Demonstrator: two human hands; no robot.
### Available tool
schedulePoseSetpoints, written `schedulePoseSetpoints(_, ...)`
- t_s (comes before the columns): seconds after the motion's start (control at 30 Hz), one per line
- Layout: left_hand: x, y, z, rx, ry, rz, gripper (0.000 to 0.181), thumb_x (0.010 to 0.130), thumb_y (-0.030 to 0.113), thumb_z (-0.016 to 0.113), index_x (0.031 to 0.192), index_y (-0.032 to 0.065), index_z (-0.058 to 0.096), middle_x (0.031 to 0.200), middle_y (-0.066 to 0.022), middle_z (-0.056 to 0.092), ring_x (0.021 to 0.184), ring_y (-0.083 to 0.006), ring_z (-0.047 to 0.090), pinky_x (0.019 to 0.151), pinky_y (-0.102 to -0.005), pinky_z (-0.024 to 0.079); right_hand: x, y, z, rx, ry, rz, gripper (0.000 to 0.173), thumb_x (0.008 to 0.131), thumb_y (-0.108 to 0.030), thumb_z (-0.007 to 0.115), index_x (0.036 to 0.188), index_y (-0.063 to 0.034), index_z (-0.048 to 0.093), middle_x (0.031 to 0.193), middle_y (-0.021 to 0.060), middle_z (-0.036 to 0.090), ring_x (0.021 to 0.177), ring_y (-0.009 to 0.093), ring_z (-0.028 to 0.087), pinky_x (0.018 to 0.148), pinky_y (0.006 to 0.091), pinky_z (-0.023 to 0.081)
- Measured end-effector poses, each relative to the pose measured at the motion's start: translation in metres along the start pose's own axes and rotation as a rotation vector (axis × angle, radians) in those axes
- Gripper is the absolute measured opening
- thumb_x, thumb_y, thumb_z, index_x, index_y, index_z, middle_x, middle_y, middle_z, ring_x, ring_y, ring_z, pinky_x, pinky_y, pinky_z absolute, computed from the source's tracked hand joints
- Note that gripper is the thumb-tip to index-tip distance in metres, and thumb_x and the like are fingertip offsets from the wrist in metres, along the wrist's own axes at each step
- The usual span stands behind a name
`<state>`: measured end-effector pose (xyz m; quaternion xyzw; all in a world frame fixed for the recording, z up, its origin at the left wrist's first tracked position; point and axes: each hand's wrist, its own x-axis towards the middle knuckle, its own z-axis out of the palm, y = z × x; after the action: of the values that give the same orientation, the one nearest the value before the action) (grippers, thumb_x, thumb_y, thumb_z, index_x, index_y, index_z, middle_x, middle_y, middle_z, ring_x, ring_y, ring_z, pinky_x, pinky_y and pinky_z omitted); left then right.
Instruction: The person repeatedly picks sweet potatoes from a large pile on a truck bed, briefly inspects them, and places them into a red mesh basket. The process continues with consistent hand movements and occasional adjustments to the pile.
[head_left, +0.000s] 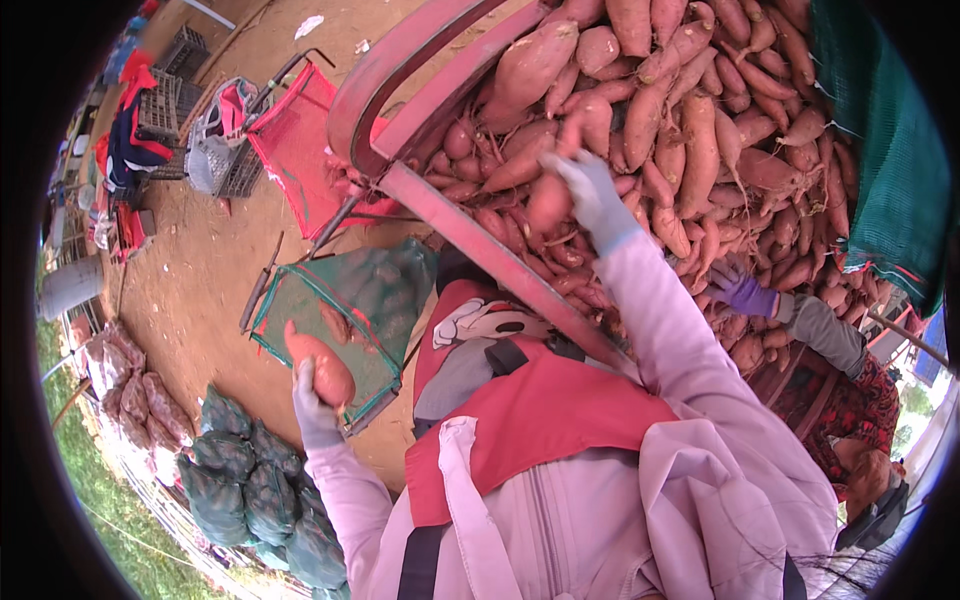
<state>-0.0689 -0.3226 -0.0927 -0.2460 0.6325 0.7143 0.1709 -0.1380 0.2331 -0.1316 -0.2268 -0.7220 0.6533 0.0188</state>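
Note:
My left hand (318, 412), in a pale work glove, grips a large sweet potato (322, 367) above the mouth of a green mesh sack (360, 296). The sack hangs open on a metal frame, and a few sweet potatoes show inside it. My right hand (592, 193), also gloved, reaches over a red metal rail onto a big heap of sweet potatoes (699, 142). Its fingers curl around a sweet potato (550, 204) that is blurred by motion.
The red metal rail (495, 262) runs between me and the heap. A red mesh sack (300, 142) hangs on another frame. Filled green sacks (247, 487) lie at lower left, plastic crates (157, 101) at upper left. A co-worker's purple-gloved hand (742, 291) touches the heap at right.

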Motion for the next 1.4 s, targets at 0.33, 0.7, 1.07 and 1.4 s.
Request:
schedulePoseSetpoints(0.33,-0.009,0.102,0.252,0.124,-0.451,0.329,0.055,0.098,0.02,0.06,0.144,-0.0065,0.044,0.136,-0.0182,0.057,0.122,-0.024,0.059,0.105,-0.0345,0.045,-0.03,0.031,0.02,-0.252,0.155,-0.063,0.024,0.086,-0.021,0.076,0.105,-0.0072,0.075,0.125,0.0163,0.06,0.112,0.026,0.058,0.095,0.0341,0.048)
schedulePoseSetpoints(0.7,-0.038,0.064,0.389,0.321,-1.076,0.339,0.092,0.075,0.023,0.085,0.148,-0.0024,0.035,0.131,-0.0137,0.059,0.116,-0.0244,0.061,0.1,-0.0361,0.05,-0.132,-0.135,-0.024,0.543,0.132,-0.253,0.036,0.102,-0.025,0.057,0.129,-0.0011,0.06,0.124,0.0074,0.062,0.115,0.016,0.058,0.099,0.0312,0.047)
schedulePoseSetpoints(1.07,-0.002,0.058,0.058,0.447,-0.016,0.058,0.077,0.091,0.033,0.068,0.15,-0.0014,0.032,0.104,-0.0162,0.063,0.084,-0.0256,0.065,0.073,-0.0384,0.055,-0.013,-0.015,0.067,-1.396,-0.342,-0.268,0.037,0.083,-0.025,0.07,0.115,-0.0091,0.066,0.109,0.0132,0.064,0.108,0.033,0.06,0.095,0.0434,0.047)
schedulePoseSetpoints(1.4,0.006,0.088,0.255,0.967,-0.399,1.119,0.049,0.09,0.005,0.062,0.138,-0.0019,0.054,0.131,-0.0168,0.061,0.121,-0.0349,0.058,0.104,-0.0404,0.044,-0.189,-0.017,-0.079,0.901,0.288,0.321,0.04,0.1,-0.045,0.057,0.122,-0.0127,0.066,0.098,0.0004,0.072,0.069,0.01,0.066,0.049,0.0229,0.049)
